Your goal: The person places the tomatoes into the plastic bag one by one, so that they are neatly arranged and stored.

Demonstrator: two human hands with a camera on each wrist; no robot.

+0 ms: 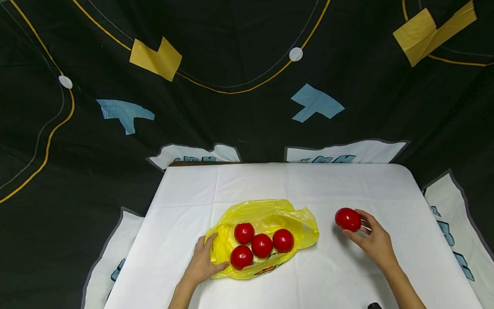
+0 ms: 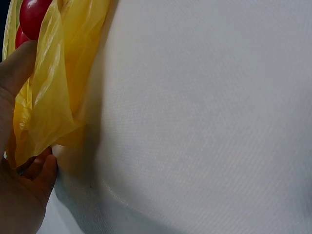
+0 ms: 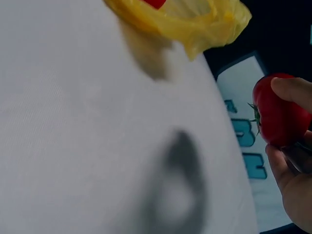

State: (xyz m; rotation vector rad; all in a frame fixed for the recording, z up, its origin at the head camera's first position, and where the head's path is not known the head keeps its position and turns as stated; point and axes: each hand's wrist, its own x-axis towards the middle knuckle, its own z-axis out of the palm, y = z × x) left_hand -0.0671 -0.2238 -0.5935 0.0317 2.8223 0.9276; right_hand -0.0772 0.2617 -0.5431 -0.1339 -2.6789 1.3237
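Observation:
A yellow plastic bag [image 1: 258, 209] lies spread with its mouth open on the white-covered table, and several red tomatoes [image 1: 262, 246] sit inside it. My left hand [image 1: 202, 261] grips the bag's left end, thumb on the near side. In the left wrist view the thin plastic [image 2: 53, 97] passes between thumb and fingers. Off to the right of the bag, my right hand [image 1: 375, 245] holds a single tomato [image 1: 347, 219] above the cloth, where its shadow falls. The right wrist view shows this tomato [image 3: 279, 114] with its green calyx, pinched between thumb and fingers.
White cloth [image 1: 308, 184] covers the table. Behind it hangs a dark curtain [image 1: 239, 120] with yellow and blue patches. A small black object [image 1: 374, 306] shows at the near edge, left of the right forearm.

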